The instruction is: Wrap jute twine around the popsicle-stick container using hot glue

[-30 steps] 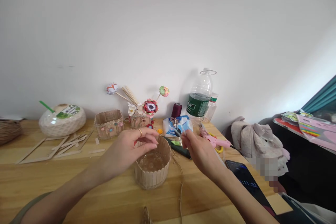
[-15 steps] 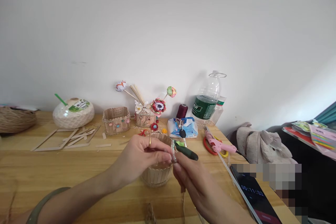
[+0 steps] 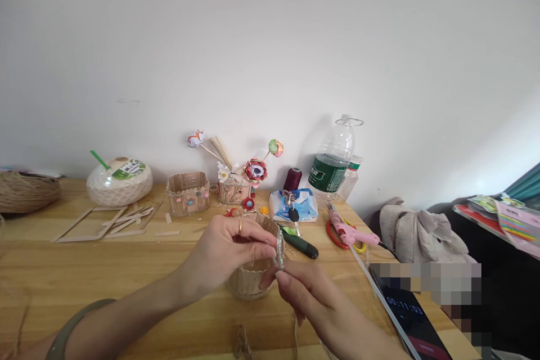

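Note:
Above a round basket of wooden slats [image 3: 250, 284], both hands meet at a short, glittery beaded strip [image 3: 279, 248]. My left hand [image 3: 247, 242], with a gold ring, pinches the strip near its upper part. Thumb and fingers of my right hand [image 3: 306, 292] close on its lower end. The hands partly cover the basket's rim and inside. Twine [image 3: 242, 343] lies on the table in front of the basket.
Behind stand a decorated slat basket [image 3: 188, 194], paper flowers [image 3: 255, 170], a wipes pack [image 3: 293, 204] and a large bottle [image 3: 331, 166]. Wooden sticks [image 3: 126, 220] lie left. A pink glue gun [image 3: 348, 232], scissors and a phone [image 3: 407, 312] are right.
My right hand has shifted slightly down and left along the strip, so more of the strip shows between the hands. My left hand stays nearly in place.

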Demonstrator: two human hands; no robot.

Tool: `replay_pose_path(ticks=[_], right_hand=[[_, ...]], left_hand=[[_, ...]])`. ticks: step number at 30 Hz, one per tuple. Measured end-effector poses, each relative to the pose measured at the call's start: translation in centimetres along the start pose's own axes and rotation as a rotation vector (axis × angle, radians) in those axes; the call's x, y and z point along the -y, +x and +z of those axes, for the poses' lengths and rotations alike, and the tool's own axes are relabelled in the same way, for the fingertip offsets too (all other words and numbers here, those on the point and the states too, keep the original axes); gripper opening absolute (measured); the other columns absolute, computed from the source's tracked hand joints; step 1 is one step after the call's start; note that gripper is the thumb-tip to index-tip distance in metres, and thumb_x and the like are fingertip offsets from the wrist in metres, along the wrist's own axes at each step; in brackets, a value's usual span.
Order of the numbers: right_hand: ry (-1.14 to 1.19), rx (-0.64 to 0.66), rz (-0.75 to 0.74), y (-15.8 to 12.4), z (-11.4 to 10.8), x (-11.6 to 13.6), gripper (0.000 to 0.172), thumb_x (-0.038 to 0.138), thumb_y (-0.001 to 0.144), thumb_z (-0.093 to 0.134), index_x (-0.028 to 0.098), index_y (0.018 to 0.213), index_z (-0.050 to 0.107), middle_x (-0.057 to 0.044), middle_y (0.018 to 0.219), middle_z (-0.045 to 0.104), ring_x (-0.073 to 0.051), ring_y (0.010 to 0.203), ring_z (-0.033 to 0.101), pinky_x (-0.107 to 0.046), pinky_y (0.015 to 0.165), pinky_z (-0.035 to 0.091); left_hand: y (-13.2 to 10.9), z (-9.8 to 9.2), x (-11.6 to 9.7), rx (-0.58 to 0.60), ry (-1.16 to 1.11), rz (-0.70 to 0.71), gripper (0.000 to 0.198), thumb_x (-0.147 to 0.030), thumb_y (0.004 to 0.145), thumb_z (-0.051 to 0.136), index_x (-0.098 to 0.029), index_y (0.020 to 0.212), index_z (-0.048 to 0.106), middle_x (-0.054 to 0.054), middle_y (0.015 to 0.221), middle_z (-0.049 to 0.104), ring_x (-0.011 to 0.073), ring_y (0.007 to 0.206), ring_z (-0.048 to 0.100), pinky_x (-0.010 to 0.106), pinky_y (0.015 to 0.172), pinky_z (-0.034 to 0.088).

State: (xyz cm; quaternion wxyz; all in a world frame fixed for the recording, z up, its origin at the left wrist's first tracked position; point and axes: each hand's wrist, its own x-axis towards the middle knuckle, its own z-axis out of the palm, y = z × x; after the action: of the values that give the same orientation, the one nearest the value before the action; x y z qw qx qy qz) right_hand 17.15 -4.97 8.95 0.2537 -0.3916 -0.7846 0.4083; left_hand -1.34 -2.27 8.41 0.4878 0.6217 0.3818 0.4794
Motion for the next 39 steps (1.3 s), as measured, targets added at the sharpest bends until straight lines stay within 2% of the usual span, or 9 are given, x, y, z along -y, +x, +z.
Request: replay_pose_path(ticks=[3,6,14,19,27,29,32,35,39], right_hand=[[-0.036,0.013,0.004,0.0,0.1,0.1,0.046,0.053,0.093,0.031,0.024,0.094,0.067,-0.003,0.090,0.065,-0.019,0.090,0.055,-0.030,0.084,0.043],[-0.048,0.034,0.024,0.0,0.1,0.0,0.051,0.054,0.093,0.027,0.022,0.090,0.067,-0.003,0.082,0.062,-0.017,0.079,0.055,-0.027,0.076,0.044],[-0.072,0.075,0.008,-0.2,0.0,0.0,0.053,0.055,0.093,0.024,0.024,0.088,0.067,-0.002,0.081,0.061,-0.017,0.079,0.053,-0.027,0.082,0.041],[-0.032,0.103,0.047,-0.2,0.1,-0.5,0.052,0.054,0.093,0.025,0.023,0.086,0.066,-0.001,0.075,0.057,-0.016,0.075,0.053,-0.027,0.079,0.042],[0.200,0.113,0.049,0.2,0.0,0.2,0.036,0.044,0.094,0.034,0.021,0.079,0.058,-0.001,0.078,0.059,-0.016,0.088,0.056,-0.027,0.088,0.040],[0.252,0.072,0.043,0.4,0.4,0.1,0.037,0.045,0.093,0.035,0.020,0.073,0.054,0.000,0.071,0.055,-0.015,0.081,0.055,-0.027,0.085,0.040],[0.307,0.013,0.038,0.6,1.1,-0.5,0.043,0.052,0.092,0.034,0.019,0.068,0.047,0.003,0.061,0.045,-0.012,0.061,0.046,-0.023,0.065,0.041],[0.314,-0.004,0.051,0.7,1.4,-1.0,0.042,0.056,0.091,0.034,0.020,0.075,0.046,0.006,0.058,0.034,-0.010,0.051,0.034,-0.021,0.047,0.031],[0.170,-0.038,0.035,0.6,1.1,-0.7,0.037,0.049,0.094,0.032,0.020,0.075,0.044,0.005,0.063,0.033,-0.010,0.056,0.032,-0.021,0.050,0.029]], left_hand=[[0.0,0.0,0.1,-0.014,-0.010,-0.040,0.025,-0.026,0.064,0.074,-0.017,0.087,0.075,0.002,0.072,0.071,0.0169,0.070,0.065,0.028,0.069,0.054],[-0.1,0.0,0.0,-0.003,-0.023,-0.041,0.037,-0.025,0.064,0.074,-0.018,0.100,0.072,0.000,0.070,0.070,0.0151,0.068,0.064,0.026,0.069,0.054],[-0.1,0.0,-0.2,0.030,-0.050,-0.085,0.023,-0.023,0.061,0.074,-0.017,0.084,0.076,0.002,0.070,0.072,0.0156,0.068,0.065,0.024,0.066,0.054],[0.1,0.0,-0.6,0.037,-0.073,-0.072,0.013,-0.020,0.061,0.074,-0.017,0.073,0.075,0.000,0.068,0.072,0.0136,0.064,0.064,0.022,0.064,0.052],[-0.2,0.4,-0.4,0.014,-0.131,-0.008,0.006,-0.016,0.063,0.072,-0.016,0.068,0.068,-0.002,0.059,0.066,0.0113,0.054,0.061,0.021,0.056,0.052],[-0.4,0.6,-0.2,0.024,-0.192,0.018,0.006,-0.017,0.065,0.071,-0.015,0.069,0.066,-0.004,0.053,0.062,0.0100,0.048,0.058,0.021,0.052,0.050],[-0.5,0.8,-0.1,0.050,-0.271,0.034,0.007,-0.015,0.067,0.070,-0.015,0.069,0.063,-0.004,0.054,0.062,0.0097,0.048,0.059,0.021,0.053,0.051],[-0.3,0.7,-0.2,0.117,-0.285,0.013,0.009,-0.014,0.070,0.069,-0.015,0.072,0.061,-0.003,0.058,0.065,0.0119,0.054,0.064,0.023,0.058,0.053],[-0.2,0.3,-0.5,0.210,-0.235,-0.043,0.008,-0.019,0.074,0.067,-0.016,0.079,0.061,-0.001,0.062,0.070,0.0148,0.061,0.068,0.025,0.063,0.054]])
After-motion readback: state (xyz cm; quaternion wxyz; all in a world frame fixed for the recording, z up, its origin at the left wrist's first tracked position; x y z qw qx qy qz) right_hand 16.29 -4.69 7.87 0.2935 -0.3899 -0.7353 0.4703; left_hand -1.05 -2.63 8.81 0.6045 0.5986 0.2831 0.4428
